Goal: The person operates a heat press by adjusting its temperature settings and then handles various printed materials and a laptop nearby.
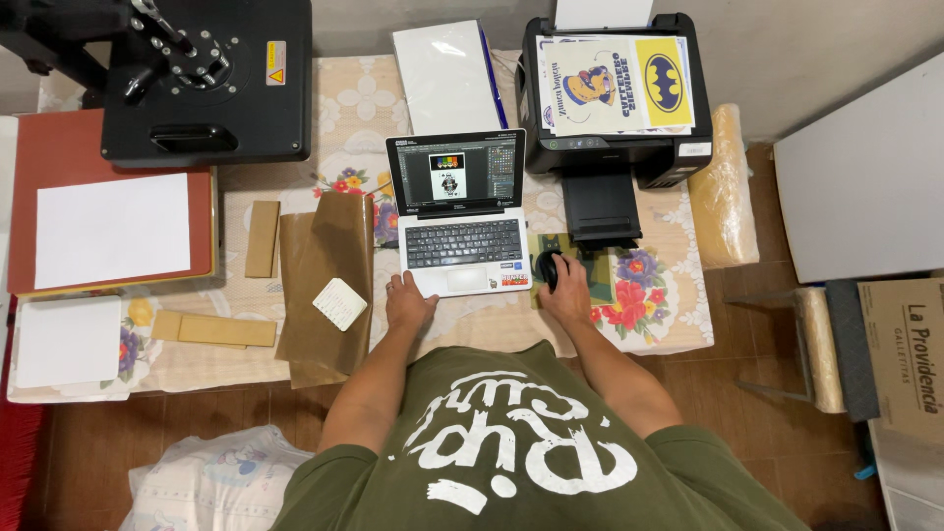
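Resting flat and released at the laptop's [458, 218] near-left corner, the left hand [406, 302] touches the table [472, 329]; the right hand [563, 290] cups the mouse [547, 266] near the printer [610, 98].

Single head-worn view, looking straight down from well above the table [295, 344]. Both hands sit low-centre in frame; the laptop [457, 211] lies just beyond them.

A laptop screen [454, 172] is glowing grey mid-table, a yellow-and-white warning label [276, 62] is sitting on the black heat press, and a brown cardboard box [905, 354] is standing far right.
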